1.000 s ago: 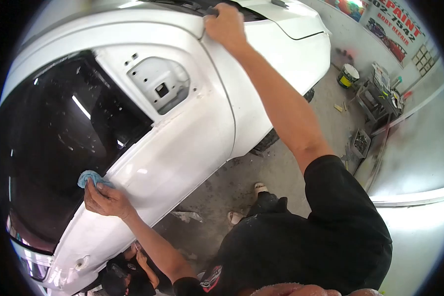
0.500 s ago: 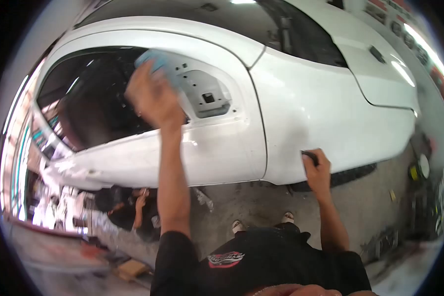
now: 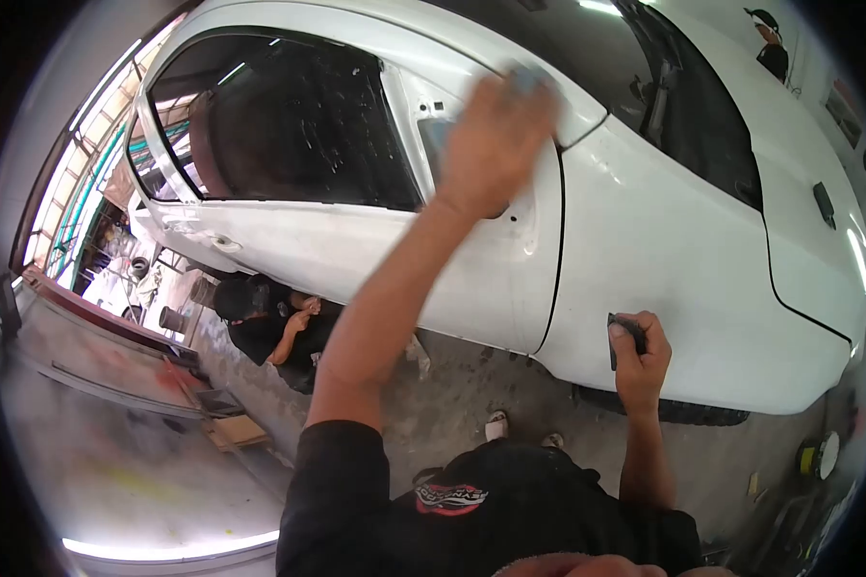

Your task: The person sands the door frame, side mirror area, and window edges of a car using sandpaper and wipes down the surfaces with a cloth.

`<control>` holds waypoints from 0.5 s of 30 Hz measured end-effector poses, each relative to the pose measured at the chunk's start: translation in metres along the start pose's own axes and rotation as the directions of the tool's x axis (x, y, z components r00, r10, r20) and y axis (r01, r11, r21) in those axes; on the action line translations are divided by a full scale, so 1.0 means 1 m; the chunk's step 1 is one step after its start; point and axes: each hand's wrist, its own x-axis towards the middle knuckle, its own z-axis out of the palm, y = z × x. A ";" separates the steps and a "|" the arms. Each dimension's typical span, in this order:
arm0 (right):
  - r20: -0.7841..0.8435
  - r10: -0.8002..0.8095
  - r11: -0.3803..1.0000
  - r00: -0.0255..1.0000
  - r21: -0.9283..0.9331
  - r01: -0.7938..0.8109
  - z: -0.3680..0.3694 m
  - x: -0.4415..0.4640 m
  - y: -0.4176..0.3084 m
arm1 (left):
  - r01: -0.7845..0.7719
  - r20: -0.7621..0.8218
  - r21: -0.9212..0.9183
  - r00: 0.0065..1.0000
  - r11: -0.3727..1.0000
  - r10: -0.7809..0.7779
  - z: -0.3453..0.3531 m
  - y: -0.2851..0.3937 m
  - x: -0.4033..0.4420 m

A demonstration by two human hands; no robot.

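Note:
My left hand (image 3: 496, 144), smeared by motion, is over the front upper corner of the white car door (image 3: 491, 279), beside the mirror mount. Blue cloth (image 3: 524, 79) shows blurred at its fingertips. Below the windshield, my right hand (image 3: 643, 356) is closed around a small black block (image 3: 627, 337), held by the white front fender (image 3: 683, 279). The dark side window (image 3: 298, 115) has whitish marks on it. Part of the mirror mount is hidden behind my left hand and wrist.
A person in black (image 3: 260, 317) crouches beside the car's lower side, at left. Another person (image 3: 770, 48) stands beyond the hood. A black block (image 3: 824, 205) rests on the hood. A bucket (image 3: 820, 456) is on the floor at right, near the tire (image 3: 683, 409).
The view has swung toward the car's side. My left hand moved with the cloth from the window's lower edge to the door's front corner. My right hand came down from the windshield area to the fender.

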 end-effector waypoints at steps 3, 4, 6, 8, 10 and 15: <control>-0.019 0.024 0.999 1.000 -0.023 -0.025 -0.005 -0.004 -0.006 | 0.159 -0.049 0.118 0.987 0.980 -0.154 -0.020 -0.116 0.031; -0.041 0.035 0.999 0.999 -0.030 -0.036 -0.009 -0.006 -0.006 | 0.254 -0.110 0.104 0.964 0.962 -0.243 -0.028 -0.139 0.044; -0.085 0.040 0.997 0.996 -0.061 -0.045 -0.017 -0.012 -0.004 | 0.378 -0.022 0.215 0.924 0.901 -0.382 -0.044 -0.187 0.055; -0.132 0.026 0.993 0.991 -0.107 -0.040 -0.026 -0.019 0.005 | 0.356 -0.089 0.347 0.934 0.868 -0.347 -0.040 -0.254 0.047; -0.155 0.061 0.997 0.986 -0.034 -0.067 -0.032 -0.025 0.018 | 0.390 -0.044 0.390 0.913 0.834 -0.407 -0.041 -0.261 0.054; -0.124 0.133 0.986 0.983 0.120 -0.118 -0.027 -0.023 0.019 | 0.108 0.082 0.124 0.990 0.986 -0.119 -0.016 -0.152 0.060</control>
